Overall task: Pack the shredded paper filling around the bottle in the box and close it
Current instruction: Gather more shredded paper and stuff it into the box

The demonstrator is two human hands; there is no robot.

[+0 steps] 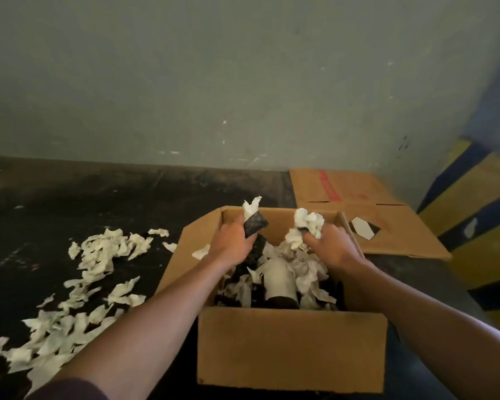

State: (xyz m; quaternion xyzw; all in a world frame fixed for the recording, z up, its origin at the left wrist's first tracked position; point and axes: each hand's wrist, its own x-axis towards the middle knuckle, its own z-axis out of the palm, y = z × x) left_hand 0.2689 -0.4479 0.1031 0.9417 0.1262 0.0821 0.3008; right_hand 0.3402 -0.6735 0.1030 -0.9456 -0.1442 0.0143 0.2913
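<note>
both hands are over the open box (pixel 289 350): the left hand (pixel 233 243) grips a wad of white and black paper, and the right hand (pixel 334 245) grips a white wad of shredded paper (pixel 308 222). the bottle (pixel 279 280) lies in the middle of the box with paper around it, and more paper scraps (pixel 96 255) lie on the floor at 9 o'clock. i think it is best to push each wad down the sides of the bottle, at 3 and 9 o'clock, so it cannot roll.

We hold 2 bare forearms stretched forward, converging | our left hand (pixel 233 241) fisted, fingers curled tight, knuckles up | our right hand (pixel 334 243) likewise clenched, level with it, apart
</note>
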